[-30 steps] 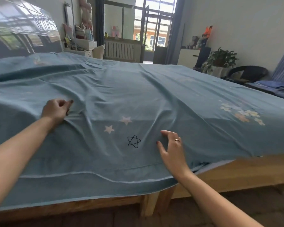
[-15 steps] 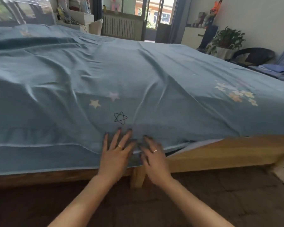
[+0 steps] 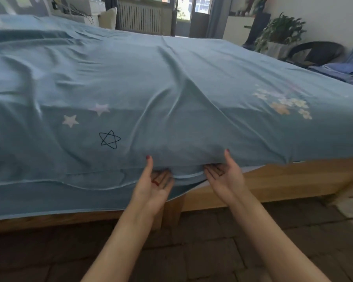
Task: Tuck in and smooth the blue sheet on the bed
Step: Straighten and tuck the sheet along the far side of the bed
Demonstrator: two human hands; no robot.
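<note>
Head view: left hand and right hand turned palm-up since half-second ago, fingers hooked under blue sheet near hem, thumbs over it, gripping; tuck into wooden frame likely starting

The sheet lies over the bed, its near edge hanging down over the bed frame. Both hands sit at that edge, palms up, side by side — the left hand left of the right hand, fingers under the hem, thumbs on top. Behind the bed stands a radiator; a potted plant is at the far right — a chair just beside it.
</note>
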